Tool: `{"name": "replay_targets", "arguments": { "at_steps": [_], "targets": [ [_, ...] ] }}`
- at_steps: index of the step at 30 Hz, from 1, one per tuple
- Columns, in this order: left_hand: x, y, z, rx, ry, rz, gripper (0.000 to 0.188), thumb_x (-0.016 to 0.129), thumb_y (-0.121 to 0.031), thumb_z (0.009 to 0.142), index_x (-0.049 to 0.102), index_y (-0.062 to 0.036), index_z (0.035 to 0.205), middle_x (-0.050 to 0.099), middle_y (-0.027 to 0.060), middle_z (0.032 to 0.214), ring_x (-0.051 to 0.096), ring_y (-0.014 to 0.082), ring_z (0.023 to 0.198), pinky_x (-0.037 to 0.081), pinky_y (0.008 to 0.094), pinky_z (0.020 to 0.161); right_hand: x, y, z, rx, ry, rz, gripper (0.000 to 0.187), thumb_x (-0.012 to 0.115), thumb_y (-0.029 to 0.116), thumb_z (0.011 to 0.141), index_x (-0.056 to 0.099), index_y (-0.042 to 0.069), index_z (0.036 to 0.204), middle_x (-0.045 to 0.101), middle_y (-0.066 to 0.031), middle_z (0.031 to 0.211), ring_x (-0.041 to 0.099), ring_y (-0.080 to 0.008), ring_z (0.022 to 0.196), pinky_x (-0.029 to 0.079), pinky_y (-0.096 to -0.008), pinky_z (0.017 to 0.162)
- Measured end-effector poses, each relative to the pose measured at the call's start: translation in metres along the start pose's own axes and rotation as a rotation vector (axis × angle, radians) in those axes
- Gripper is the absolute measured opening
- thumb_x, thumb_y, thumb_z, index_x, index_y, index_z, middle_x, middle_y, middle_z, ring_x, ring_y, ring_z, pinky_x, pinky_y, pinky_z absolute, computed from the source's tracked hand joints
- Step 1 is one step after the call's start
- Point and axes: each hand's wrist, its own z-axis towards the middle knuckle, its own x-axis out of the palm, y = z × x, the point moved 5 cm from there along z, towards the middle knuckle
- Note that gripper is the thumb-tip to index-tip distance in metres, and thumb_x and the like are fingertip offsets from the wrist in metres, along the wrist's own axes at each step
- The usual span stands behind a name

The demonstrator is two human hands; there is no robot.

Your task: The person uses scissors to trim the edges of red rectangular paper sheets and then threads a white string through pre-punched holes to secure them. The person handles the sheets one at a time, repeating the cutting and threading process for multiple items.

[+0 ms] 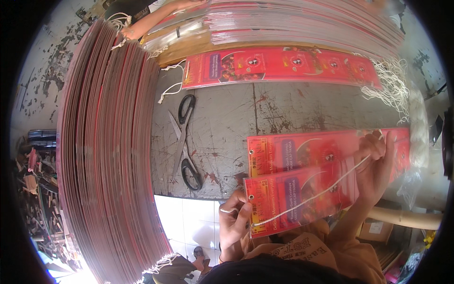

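My left hand [232,220] pinches the left edge of a long red printed banner [274,189] in a clear sleeve. A short end of white cord sticks out by its fingers. The cord [321,191] passes through the banner's lower corner hole and runs taut up to the right. Its other end is gripped by the closed fingers of my right hand [377,163], raised over the banner's right part. Another red banner [269,141] lies just behind on the table, with a metal eyelet at its left corner, partly covered by the held one.
Black-handled scissors [182,137] lie on the scratched grey table [222,123]. A tall row of stacked banners [106,142] stands left. Another banner [293,66] lies at the back, beside loose white cords [392,85] and a large stack [302,21]. Another person's arm [146,24] reaches in at far left.
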Motion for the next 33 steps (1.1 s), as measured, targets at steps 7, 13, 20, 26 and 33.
{"name": "replay_targets", "arguments": {
  "at_steps": [7,13,20,26,33],
  "targets": [
    [0.015,0.002,0.002,-0.090,-0.105,-0.129,0.020,0.042,-0.018,0.092,0.041,-0.0010,0.102,0.054,0.0084,0.095,0.049,0.0080,0.085,0.040,0.0230,0.073,0.045,-0.098,-0.034,0.148,0.115,-1.154,0.017,0.056,0.004,0.081,0.050,0.002,0.097,0.057,-0.0063,0.076,0.052,-0.0116,0.059,0.041,-0.0247,0.044],
    [0.008,0.008,-0.006,-0.107,-0.178,-0.185,0.020,0.042,-0.020,0.092,0.040,-0.0016,0.101,0.052,0.0079,0.092,0.048,0.0091,0.084,0.040,0.0238,0.073,0.060,-0.116,-0.036,-0.256,0.584,-1.797,0.016,0.062,0.001,0.073,0.056,0.001,0.088,0.058,-0.0071,0.069,0.054,-0.0184,0.056,0.041,-0.0261,0.042],
    [0.016,0.004,-0.003,-0.099,-0.195,-0.243,0.014,0.041,-0.016,0.092,0.040,-0.0030,0.094,0.051,0.0062,0.089,0.046,0.0077,0.082,0.039,0.0226,0.073,0.062,-0.120,-0.035,-0.386,0.557,-1.809,0.017,0.065,0.003,0.069,0.057,0.003,0.084,0.057,-0.0027,0.066,0.049,-0.0159,0.054,0.039,-0.0269,0.039],
    [0.013,0.005,-0.004,-0.097,-0.211,-0.225,0.012,0.041,-0.015,0.092,0.040,-0.0031,0.094,0.050,0.0055,0.088,0.045,0.0074,0.081,0.038,0.0224,0.072,0.059,-0.122,-0.034,-0.361,0.548,-1.859,0.018,0.065,0.004,0.067,0.057,0.004,0.083,0.055,-0.0018,0.063,0.046,-0.0158,0.052,0.037,-0.0268,0.038],
    [0.019,-0.001,0.000,-0.114,-0.203,-0.251,0.010,0.040,-0.012,0.091,0.040,-0.0032,0.094,0.049,0.0058,0.092,0.045,0.0072,0.082,0.038,0.0213,0.072,0.054,-0.124,-0.036,-0.387,0.607,-1.985,0.019,0.064,0.007,0.060,0.051,0.008,0.073,0.043,0.0009,0.057,0.045,-0.0145,0.056,0.036,-0.0266,0.038]
  ]
}}
